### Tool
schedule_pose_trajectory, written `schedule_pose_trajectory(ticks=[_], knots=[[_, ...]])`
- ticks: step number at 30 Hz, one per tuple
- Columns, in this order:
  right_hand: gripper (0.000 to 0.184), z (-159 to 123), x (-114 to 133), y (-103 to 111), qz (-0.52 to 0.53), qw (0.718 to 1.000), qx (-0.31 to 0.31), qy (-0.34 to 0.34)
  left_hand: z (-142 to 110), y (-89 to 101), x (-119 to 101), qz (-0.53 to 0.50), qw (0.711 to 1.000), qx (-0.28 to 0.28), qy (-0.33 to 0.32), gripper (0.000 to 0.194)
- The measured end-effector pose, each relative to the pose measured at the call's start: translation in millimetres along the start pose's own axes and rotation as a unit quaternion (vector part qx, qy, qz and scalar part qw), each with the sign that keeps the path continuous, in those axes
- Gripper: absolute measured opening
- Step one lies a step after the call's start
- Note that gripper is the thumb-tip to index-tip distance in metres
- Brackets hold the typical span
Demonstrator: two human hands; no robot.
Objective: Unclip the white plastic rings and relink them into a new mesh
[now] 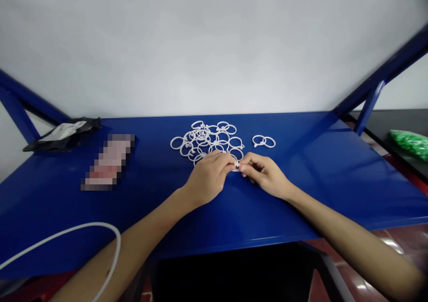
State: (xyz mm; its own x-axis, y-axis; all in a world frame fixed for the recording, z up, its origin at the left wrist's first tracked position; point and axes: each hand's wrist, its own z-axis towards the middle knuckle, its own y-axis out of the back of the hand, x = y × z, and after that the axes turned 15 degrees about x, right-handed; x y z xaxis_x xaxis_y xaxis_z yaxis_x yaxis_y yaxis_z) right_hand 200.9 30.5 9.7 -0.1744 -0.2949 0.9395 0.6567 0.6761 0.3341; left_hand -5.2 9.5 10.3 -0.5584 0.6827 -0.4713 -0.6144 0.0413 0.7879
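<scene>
White ring (237, 164), held two-handed.
Left hand (207, 176), right hand (267, 176): each grip pinched closed on it; heap of similar rings (202, 135) just beyond, blue surface (301, 164).

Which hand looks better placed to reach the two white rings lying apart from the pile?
Probably the right hand: it is nearer those two rings, which lie just beyond it, while the left hand sits by the pile. Both pinch a small white piece, though.
</scene>
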Motion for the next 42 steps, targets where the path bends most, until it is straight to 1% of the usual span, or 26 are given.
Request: schedule_pose_trajectory(ticks=[5,7,10,12,13,15,17,19,20,22,24,26,29,31,33,35,38,40,42], knots=[[0.027,-4,-3,3,-0.075,0.997,0.021,-0.004,-3,-5.6,2,0.103,0.993,-0.013,-0.057,0.025],[0.027,-4,-3,3,-0.092,0.995,0.024,-0.004,-3,-5.5,1,0.127,0.989,-0.014,-0.07,0.026],[0.026,-1,-1,4,-0.111,0.994,0.01,0.003,-1,-4.6,1,0.136,0.989,-0.002,-0.056,0.02],[0.025,2,0,7,-0.154,0.988,-0.023,0.007,0,-4.7,1,0.147,0.989,0.015,-0.016,0.014],[0.025,3,-1,10,-0.189,0.981,-0.047,0.008,1,-5.1,2,0.156,0.987,0.026,0.01,0.016],[0.024,4,-4,19,-0.277,0.955,-0.109,0.005,1,-6.0,4,0.174,0.982,0.052,0.054,0.028],[0.022,4,-10,30,-0.355,0.92,-0.165,-0.012,0,-6.4,6,0.188,0.977,0.077,0.067,0.031],[0.021,3,-17,41,-0.411,0.889,-0.197,-0.05,-1,-6.1,9,0.2,0.973,0.094,0.06,0.025],[0.02,2,-21,45,-0.431,0.877,-0.201,-0.071,-2,-5.8,10,0.206,0.972,0.098,0.056,0.02],[0.019,1,-27,51,-0.461,0.86,-0.191,-0.106,-3,-5.2,12,0.214,0.97,0.103,0.049,0.012],[0.018,0,-29,52,-0.478,0.852,-0.175,-0.123,-3,-5.0,13,0.218,0.97,0.103,0.043,0.008],[0.018,0,-28,51,-0.485,0.848,-0.175,-0.125,-2,-4.9,13,0.219,0.97,0.098,0.036,0.008],[0.018,0,-20,45,-0.472,0.855,-0.196,-0.092,0,-4.4,9,0.212,0.974,0.077,0.023,0.009],[0.017,0,-13,40,-0.441,0.876,-0.189,-0.047,1,-3.6,5,0.203,0.977,0.057,0.015,0.009],[0.018,-1,-6,33,-0.392,0.908,-0.152,-0.001,1,-2.8,1,0.193,0.98,0.042,0.01,0.009],[0.021,-1,0,23,-0.345,0.933,-0.099,0.037,2,-2.4,-2,0.18,0.983,0.034,0.006,0.009],[0.025,-1,5,9,-0.3,0.949,-0.04,0.086,1,-2.7,-3,0.16,0.987,0.024,0.001,0.009],[0.021,-1,6,2,-0.272,0.957,-0.027,0.093,1,-3.3,-3,0.142,0.99,0.014,-0.003,0.009],[0.015,0,7,0,-0.233,0.969,-0.028,0.073,1,-3.7,-3,0.11,0.994,0.002,-0.005,0.009]])
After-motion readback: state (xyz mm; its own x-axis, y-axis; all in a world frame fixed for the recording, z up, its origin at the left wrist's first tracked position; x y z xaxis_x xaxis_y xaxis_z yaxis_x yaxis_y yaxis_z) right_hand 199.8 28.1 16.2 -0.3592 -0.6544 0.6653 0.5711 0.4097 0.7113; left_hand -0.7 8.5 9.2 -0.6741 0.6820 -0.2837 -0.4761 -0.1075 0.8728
